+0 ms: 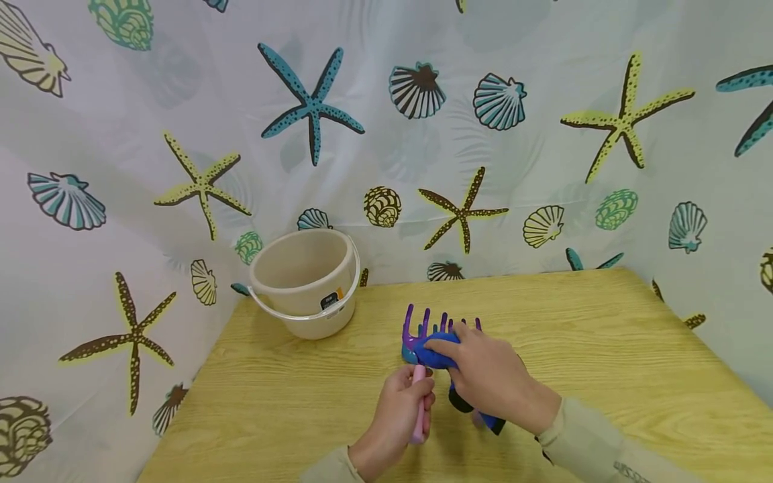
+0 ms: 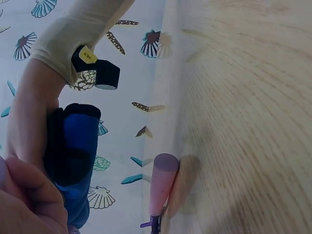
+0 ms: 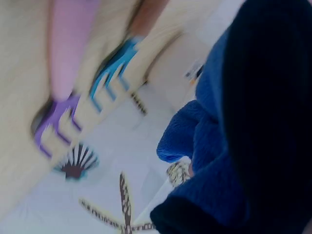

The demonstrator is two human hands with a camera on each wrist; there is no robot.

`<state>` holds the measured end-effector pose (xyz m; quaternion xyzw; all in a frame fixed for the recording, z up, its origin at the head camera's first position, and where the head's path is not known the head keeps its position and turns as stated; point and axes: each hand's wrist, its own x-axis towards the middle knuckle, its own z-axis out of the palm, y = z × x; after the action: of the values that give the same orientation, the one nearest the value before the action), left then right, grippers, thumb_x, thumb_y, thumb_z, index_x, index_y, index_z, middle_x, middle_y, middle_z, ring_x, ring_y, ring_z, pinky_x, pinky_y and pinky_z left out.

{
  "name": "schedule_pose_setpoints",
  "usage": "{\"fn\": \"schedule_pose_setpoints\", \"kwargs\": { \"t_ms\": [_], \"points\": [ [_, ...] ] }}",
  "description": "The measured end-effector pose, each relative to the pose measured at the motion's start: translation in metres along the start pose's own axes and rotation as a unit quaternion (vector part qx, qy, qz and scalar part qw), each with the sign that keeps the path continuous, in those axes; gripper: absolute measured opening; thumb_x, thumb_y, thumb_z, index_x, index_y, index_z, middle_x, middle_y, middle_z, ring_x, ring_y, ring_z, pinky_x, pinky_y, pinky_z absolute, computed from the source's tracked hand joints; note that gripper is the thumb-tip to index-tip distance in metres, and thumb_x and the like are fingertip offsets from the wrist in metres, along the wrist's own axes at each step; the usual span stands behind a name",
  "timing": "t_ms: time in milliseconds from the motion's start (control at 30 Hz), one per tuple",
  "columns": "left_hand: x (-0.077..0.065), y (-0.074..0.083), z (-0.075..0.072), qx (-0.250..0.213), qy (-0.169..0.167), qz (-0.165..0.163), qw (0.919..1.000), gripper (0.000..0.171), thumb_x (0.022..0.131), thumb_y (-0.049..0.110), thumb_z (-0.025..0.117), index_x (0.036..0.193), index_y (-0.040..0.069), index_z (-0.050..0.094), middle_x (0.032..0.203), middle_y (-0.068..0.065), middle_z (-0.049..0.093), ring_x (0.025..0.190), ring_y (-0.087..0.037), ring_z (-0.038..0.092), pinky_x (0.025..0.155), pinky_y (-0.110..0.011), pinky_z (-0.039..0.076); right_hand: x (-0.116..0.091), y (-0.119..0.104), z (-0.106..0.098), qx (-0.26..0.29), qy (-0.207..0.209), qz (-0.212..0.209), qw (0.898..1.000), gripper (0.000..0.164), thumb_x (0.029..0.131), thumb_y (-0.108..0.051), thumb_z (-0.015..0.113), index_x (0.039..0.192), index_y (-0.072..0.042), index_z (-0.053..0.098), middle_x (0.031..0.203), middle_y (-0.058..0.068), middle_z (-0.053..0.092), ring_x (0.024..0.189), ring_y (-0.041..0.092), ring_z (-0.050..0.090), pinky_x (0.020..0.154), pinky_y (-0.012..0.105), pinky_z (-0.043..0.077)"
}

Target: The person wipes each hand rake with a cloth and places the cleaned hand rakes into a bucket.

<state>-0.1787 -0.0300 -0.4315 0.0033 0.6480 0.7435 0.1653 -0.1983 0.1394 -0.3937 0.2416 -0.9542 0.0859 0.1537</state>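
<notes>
In the head view my left hand (image 1: 403, 402) grips the pink handle of a small hand rake (image 1: 410, 335) with purple tines pointing up and away. My right hand (image 1: 492, 372) holds a blue cloth (image 1: 439, 350) with dark edging, pressed around the base of the tines. Part of the cloth hangs below that hand. Behind them on the table lie a second purple rake with a pink handle (image 3: 73, 44) and a teal rake (image 3: 114, 70), both plainer in the right wrist view. The cloth and right hand hide much of these in the head view.
A cream bucket (image 1: 302, 282) with a white handle stands at the table's back left. The wooden table (image 1: 290, 396) meets a curtain (image 1: 386, 154) printed with starfish and shells at the back and sides. A black wrist camera (image 2: 97, 68) sits on the right sleeve.
</notes>
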Motion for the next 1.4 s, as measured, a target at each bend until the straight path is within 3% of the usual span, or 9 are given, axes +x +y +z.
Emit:
{"fn": "schedule_pose_setpoints", "kwargs": {
  "t_ms": [133, 267, 533, 667, 767, 967, 1200, 1400],
  "points": [
    [-0.006, -0.001, -0.001, 0.001, -0.001, -0.013, 0.9999, 0.025, 0.098, 0.012, 0.055, 0.119, 0.0, 0.05, 0.071, -0.003, 0.053, 0.041, -0.01, 0.044, 0.036, -0.022, 0.039, 0.003, 0.01, 0.007, -0.054, 0.015, 0.004, 0.998, 0.04, 0.084, -0.016, 0.074, 0.122, -0.029, 0.072, 0.115, 0.013, 0.066, 0.088, 0.026, 0.07, 0.046, 0.031, 0.053],
    [-0.009, 0.0, 0.001, 0.004, -0.001, -0.012, 0.9999, 0.025, 0.098, 0.013, 0.054, 0.119, 0.001, 0.049, 0.071, -0.003, 0.052, 0.042, -0.011, 0.043, 0.036, -0.022, 0.038, 0.004, 0.018, 0.011, -0.084, 0.036, 0.011, 0.996, 0.042, 0.082, -0.017, 0.077, 0.123, -0.026, 0.07, 0.115, 0.015, 0.065, 0.092, 0.031, 0.069, 0.048, 0.038, 0.057],
    [-0.006, 0.001, 0.003, 0.009, -0.001, -0.012, 0.9999, 0.026, 0.098, 0.015, 0.055, 0.12, 0.001, 0.05, 0.072, -0.002, 0.052, 0.043, -0.012, 0.044, 0.037, -0.022, 0.04, -0.004, 0.004, -0.006, -0.049, -0.003, 0.021, 0.999, 0.041, 0.084, -0.016, 0.074, 0.123, -0.026, 0.071, 0.125, 0.021, 0.065, 0.094, 0.033, 0.072, 0.052, 0.038, 0.058],
    [-0.003, 0.0, 0.004, 0.033, -0.007, -0.002, 0.9994, 0.023, 0.099, 0.016, 0.055, 0.116, 0.002, 0.05, 0.072, -0.002, 0.052, 0.044, -0.013, 0.044, 0.039, -0.023, 0.041, -0.005, -0.008, -0.013, -0.043, -0.021, 0.004, 0.999, 0.04, 0.085, -0.016, 0.071, 0.123, -0.026, 0.072, 0.128, 0.022, 0.065, 0.101, 0.037, 0.071, 0.046, 0.031, 0.052],
    [-0.002, -0.002, 0.006, 0.055, -0.019, 0.011, 0.9982, 0.018, 0.099, 0.016, 0.054, 0.112, 0.003, 0.05, 0.072, -0.001, 0.051, 0.045, -0.013, 0.044, 0.04, -0.024, 0.042, -0.005, -0.013, -0.014, -0.05, -0.015, -0.006, 0.999, 0.04, 0.084, -0.015, 0.071, 0.123, -0.026, 0.072, 0.127, 0.021, 0.065, 0.103, 0.036, 0.07, 0.045, 0.029, 0.049],
    [-0.004, -0.002, 0.008, 0.08, -0.029, 0.03, 0.9959, 0.019, 0.099, 0.016, 0.054, 0.113, 0.004, 0.05, 0.073, -0.001, 0.05, 0.045, -0.013, 0.044, 0.041, -0.025, 0.041, 0.0, -0.014, -0.009, -0.063, 0.011, -0.003, 0.998, 0.041, 0.083, -0.015, 0.073, 0.122, -0.027, 0.072, 0.126, 0.02, 0.065, 0.099, 0.035, 0.071, 0.047, 0.034, 0.054],
    [-0.008, -0.002, 0.005, 0.1, -0.028, 0.032, 0.9941, 0.02, 0.099, 0.015, 0.053, 0.116, 0.004, 0.05, 0.073, -0.001, 0.05, 0.044, -0.013, 0.045, 0.041, -0.024, 0.041, 0.01, -0.014, -0.006, -0.084, 0.014, 0.0, 0.996, 0.042, 0.08, -0.013, 0.075, 0.12, -0.027, 0.073, 0.116, 0.015, 0.066, 0.086, 0.029, 0.068, 0.044, 0.034, 0.051],
    [-0.013, -0.003, 0.003, 0.113, -0.04, 0.028, 0.9924, 0.025, 0.098, 0.016, 0.054, 0.119, 0.004, 0.052, 0.073, 0.0, 0.05, 0.042, -0.012, 0.045, 0.039, -0.024, 0.041, 0.02, -0.01, -0.004, -0.109, 0.018, 0.032, 0.993, 0.046, 0.076, -0.019, 0.083, 0.119, -0.027, 0.073, 0.11, 0.014, 0.064, 0.084, 0.03, 0.067, 0.047, 0.04, 0.056]
  ]
}}
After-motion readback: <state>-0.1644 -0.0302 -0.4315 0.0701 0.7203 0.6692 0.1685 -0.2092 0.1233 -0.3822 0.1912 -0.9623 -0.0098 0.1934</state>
